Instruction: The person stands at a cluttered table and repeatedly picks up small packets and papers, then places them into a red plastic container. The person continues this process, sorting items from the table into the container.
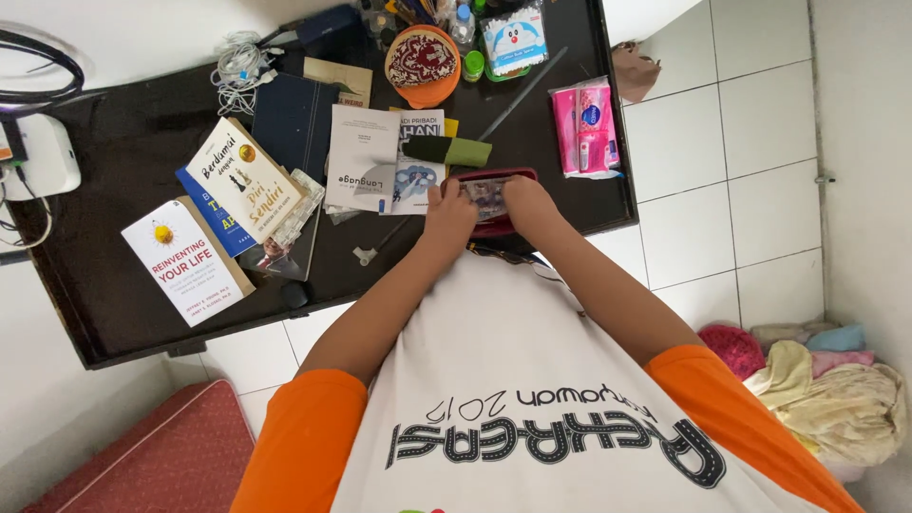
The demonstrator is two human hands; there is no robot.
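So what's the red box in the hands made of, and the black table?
The red box looks like hard plastic: smooth, glossy rim, rounded corners. Both hands, left and right, grip it. The black table seems to be coated wood or laminate, matte with dull glare; the view cannot settle which.

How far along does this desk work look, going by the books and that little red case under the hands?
Books are spread across the black desk, some overlapping, not in one stack. In hand: the left hand and right hand both grip the small dark red open case at the desk's front edge. Its contents are too small to tell. Left untouched: the pink tissue pack and white cable bundle.
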